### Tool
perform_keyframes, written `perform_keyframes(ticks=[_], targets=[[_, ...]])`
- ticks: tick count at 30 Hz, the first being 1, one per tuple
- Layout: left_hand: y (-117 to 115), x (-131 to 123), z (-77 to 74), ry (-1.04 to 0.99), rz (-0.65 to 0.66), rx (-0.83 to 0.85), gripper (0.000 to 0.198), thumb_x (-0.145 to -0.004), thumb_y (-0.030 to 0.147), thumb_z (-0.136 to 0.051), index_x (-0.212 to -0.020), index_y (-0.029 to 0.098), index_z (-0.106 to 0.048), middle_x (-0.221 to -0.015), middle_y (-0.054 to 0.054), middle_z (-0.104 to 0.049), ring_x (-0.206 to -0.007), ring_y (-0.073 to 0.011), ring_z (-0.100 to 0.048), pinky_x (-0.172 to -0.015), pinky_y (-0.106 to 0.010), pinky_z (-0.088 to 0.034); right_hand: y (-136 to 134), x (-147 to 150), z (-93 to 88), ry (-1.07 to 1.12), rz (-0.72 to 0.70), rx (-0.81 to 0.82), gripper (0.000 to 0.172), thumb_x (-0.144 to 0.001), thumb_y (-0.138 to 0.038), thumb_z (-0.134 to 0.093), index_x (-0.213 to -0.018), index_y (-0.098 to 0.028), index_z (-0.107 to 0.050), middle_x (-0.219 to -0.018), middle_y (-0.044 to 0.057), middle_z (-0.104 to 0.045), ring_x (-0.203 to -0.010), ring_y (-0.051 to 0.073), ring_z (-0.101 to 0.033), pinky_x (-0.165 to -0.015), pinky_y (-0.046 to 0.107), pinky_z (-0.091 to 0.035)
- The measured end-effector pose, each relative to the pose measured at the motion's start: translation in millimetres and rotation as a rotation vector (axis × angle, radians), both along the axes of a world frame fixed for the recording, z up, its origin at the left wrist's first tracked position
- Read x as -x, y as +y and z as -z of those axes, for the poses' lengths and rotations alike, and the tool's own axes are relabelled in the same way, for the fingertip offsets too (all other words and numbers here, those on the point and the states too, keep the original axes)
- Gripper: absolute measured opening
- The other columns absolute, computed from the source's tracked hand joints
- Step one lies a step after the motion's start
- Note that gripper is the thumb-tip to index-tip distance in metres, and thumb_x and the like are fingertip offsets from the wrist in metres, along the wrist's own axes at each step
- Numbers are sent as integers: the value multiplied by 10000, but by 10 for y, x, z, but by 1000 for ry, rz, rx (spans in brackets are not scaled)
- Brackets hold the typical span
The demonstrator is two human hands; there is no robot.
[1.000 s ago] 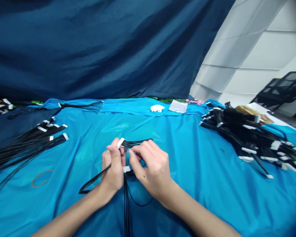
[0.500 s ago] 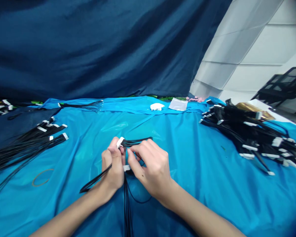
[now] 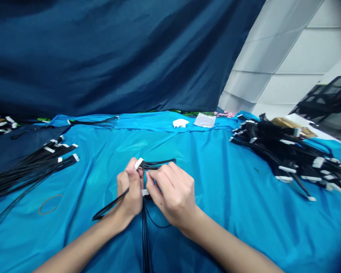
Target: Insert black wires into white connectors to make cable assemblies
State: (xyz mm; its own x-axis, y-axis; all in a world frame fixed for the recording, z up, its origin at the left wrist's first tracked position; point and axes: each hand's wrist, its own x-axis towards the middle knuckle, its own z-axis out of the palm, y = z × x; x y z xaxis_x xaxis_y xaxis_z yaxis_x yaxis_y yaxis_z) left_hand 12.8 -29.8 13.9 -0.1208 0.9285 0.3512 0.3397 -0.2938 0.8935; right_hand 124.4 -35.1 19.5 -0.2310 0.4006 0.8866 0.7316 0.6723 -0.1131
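Note:
Between thumb and fingers, my left hand [image 3: 130, 193] grips a white connector [image 3: 139, 163] with a bundle of black wires [image 3: 156, 163] running right from it. Other black wires loop out on the left below this hand and hang down toward the front. A second white connector [image 3: 145, 192] shows between the hands, lower down. My right hand [image 3: 173, 191] is closed in a pinch just right of the first connector, at a thin black wire that its fingers mostly hide.
Wire harnesses with white connectors [image 3: 75, 157] lie at left, beside a rubber band [image 3: 50, 204]. A large heap of black harnesses [image 3: 272, 148] fills the right. At the back are a white lump [image 3: 180, 123], a clear bag [image 3: 205, 120] and another harness [image 3: 93, 122].
The hands keep almost the same pose. My right hand's fingertips have shifted very slightly left, toward the connector.

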Motion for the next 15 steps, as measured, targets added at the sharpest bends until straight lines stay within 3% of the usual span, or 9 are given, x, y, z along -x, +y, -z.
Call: perform_keyframes(ticks=[15], targets=[[23, 14, 12, 73, 29, -27, 553, -733, 685, -99, -603, 205, -340, -465, 45, -314, -413, -94, -291, -391, -234, -247, -1, 4, 2, 16, -25, 81, 245, -859, -169, -446, -630, -154, -535, -572, 22, -516, -563, 126, -424, -537, 264, -331]])
